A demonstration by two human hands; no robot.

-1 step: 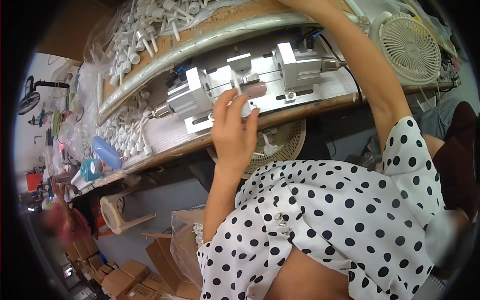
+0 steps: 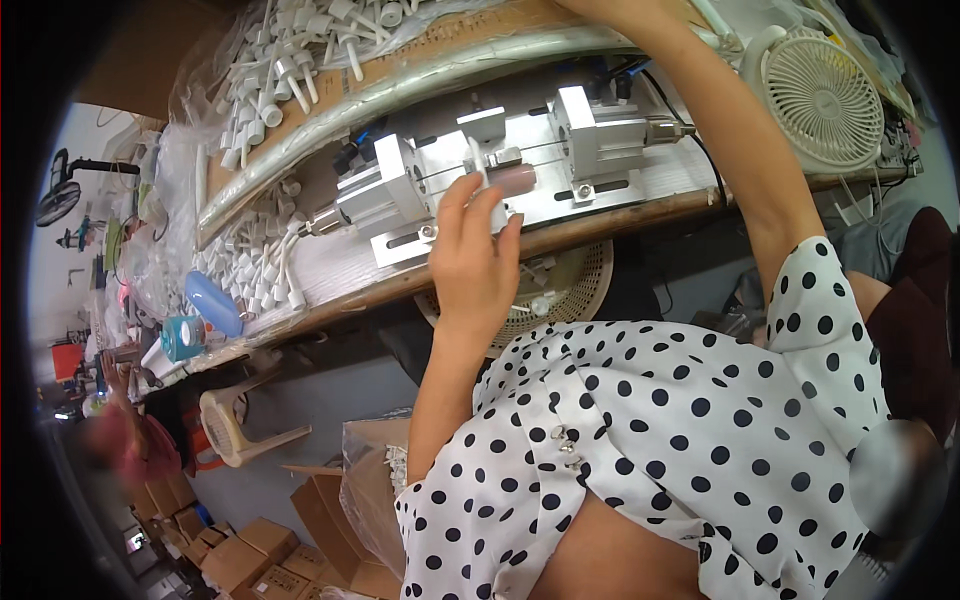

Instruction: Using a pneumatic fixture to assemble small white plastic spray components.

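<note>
My left hand [image 2: 474,255] is at the front of a metal fixture [image 2: 400,185] with two facing cylinder blocks. Its fingers are closed around a white plastic piece with a thin stem [image 2: 474,152], which points up past the fingertips; the fingers hide part of it. Just right of the fingers, a pinkish cylinder [image 2: 514,180] lies in the middle of the fixture. My right forearm [image 2: 715,90] stretches up across the right side of the bench to the top edge. There my right hand [image 2: 600,6] is cut off, with its fingers out of sight.
Many white stemmed caps [image 2: 290,70] lie in a plastic-lined carton at the back, and more [image 2: 255,265] on the bench at left. A white fan [image 2: 818,95] stands at right. Below the bench edge is a beige basket [image 2: 598,280]. Cardboard boxes [image 2: 235,565] sit lower left.
My left hand has shifted very slightly right and its fingers look a little closer together. A white piece above the basket now shows lower in it. My right arm looks unchanged.
</note>
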